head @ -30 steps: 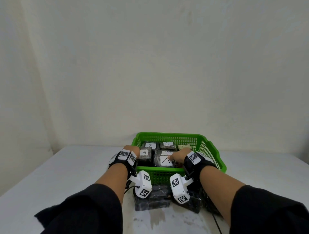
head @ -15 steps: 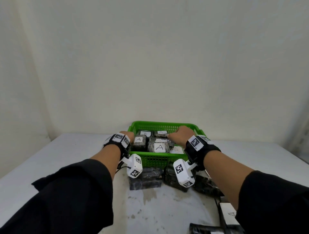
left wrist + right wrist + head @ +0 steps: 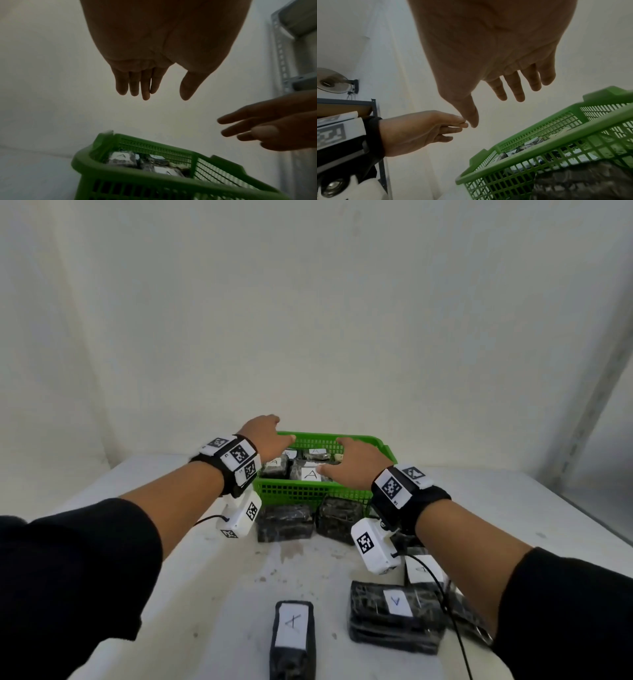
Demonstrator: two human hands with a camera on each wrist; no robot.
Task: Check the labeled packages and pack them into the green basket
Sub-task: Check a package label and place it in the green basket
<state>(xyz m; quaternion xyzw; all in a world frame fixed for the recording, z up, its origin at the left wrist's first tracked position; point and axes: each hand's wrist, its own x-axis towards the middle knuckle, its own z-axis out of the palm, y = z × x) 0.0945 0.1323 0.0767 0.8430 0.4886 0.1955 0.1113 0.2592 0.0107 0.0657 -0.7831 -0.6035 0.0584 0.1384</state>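
Two empty hands (fingers loose), one green basket [image 3: 342, 494].

both arms reach forward, forearms bare below dark sleeves [image 3: 78, 570] pushed up toward the elbows. each wrist carries a black band with white marker tags and a white camera block hanging beneath. the left hand [image 3: 265, 436] is held palm down, fingers [image 3: 133, 83] straight and close together, thumb apart, holding nothing. the right hand [image 3: 354, 462] is also palm down, fingers [image 3: 515, 86] loosely spread and relaxed, thumb pointing toward the left hand, holding nothing.
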